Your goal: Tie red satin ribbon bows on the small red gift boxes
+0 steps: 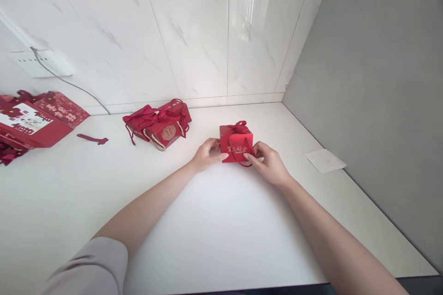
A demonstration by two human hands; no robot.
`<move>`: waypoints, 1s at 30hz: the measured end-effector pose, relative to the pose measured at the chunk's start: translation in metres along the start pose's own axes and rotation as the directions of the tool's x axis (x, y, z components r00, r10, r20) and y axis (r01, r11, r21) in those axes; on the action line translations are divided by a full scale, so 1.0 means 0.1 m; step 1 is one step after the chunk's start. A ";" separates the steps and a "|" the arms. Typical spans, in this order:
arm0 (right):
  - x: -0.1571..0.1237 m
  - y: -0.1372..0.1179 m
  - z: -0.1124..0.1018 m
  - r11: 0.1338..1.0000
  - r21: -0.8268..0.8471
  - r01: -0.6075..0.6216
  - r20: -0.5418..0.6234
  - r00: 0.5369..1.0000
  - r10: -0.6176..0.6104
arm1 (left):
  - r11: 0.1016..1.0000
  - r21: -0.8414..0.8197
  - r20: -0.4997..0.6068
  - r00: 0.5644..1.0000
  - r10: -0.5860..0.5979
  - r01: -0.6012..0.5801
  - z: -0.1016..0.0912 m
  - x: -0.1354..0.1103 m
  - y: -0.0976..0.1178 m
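Observation:
A small red gift box [236, 143] with gold lettering, a ribbon bow on top and a red cord handle stands upright on the white table [214, 235]. My left hand [205, 155] grips the box's left side, fingers curled against it. My right hand [267, 162] holds the right side, thumb and fingers pinching near the cord handle at the front lower corner.
A pile of similar red boxes with ribbons [159, 124] lies at the back middle. A larger red printed bag [32, 120] lies at the far left, a loose dark red ribbon piece [92, 138] beside it. A white paper [324, 160] lies at the right, near the grey wall.

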State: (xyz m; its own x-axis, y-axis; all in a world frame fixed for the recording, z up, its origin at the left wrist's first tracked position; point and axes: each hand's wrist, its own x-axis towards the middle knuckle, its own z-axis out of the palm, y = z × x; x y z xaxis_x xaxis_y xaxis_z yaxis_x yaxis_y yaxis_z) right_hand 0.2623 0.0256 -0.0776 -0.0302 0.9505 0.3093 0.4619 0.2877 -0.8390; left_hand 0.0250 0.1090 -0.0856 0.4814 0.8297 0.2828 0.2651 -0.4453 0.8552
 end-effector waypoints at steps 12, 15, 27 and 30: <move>0.13 0.32 0.02 0.958 0.227 -0.174 -0.082 0.977 0.197 | 0.996 -0.084 -0.437 0.896 -0.075 0.042 -0.27 0.08 -0.17; 0.17 0.41 0.00 0.929 0.313 -0.199 -0.122 0.961 0.247 | 0.982 -0.166 -0.467 0.870 -0.155 0.086 -0.32 0.11 -0.21; 0.31 0.43 0.00 0.814 0.548 -0.195 -0.099 0.951 0.294 | 0.906 -0.342 -0.003 0.964 -0.267 0.250 -0.40 0.28 0.03; 0.24 0.41 -0.16 0.738 0.651 -0.175 -0.113 0.940 0.322 | 0.874 -0.360 0.079 0.944 -0.319 0.326 -0.69 0.22 0.17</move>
State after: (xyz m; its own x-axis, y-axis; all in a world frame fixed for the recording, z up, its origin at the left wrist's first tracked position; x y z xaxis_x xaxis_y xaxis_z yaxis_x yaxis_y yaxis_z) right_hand 0.2942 0.0582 -0.0975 0.2211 0.9727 0.0711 -0.2312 0.1231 -0.9651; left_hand -0.0178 0.1433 -0.0351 0.4358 0.8991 -0.0403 0.0879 0.0021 0.9961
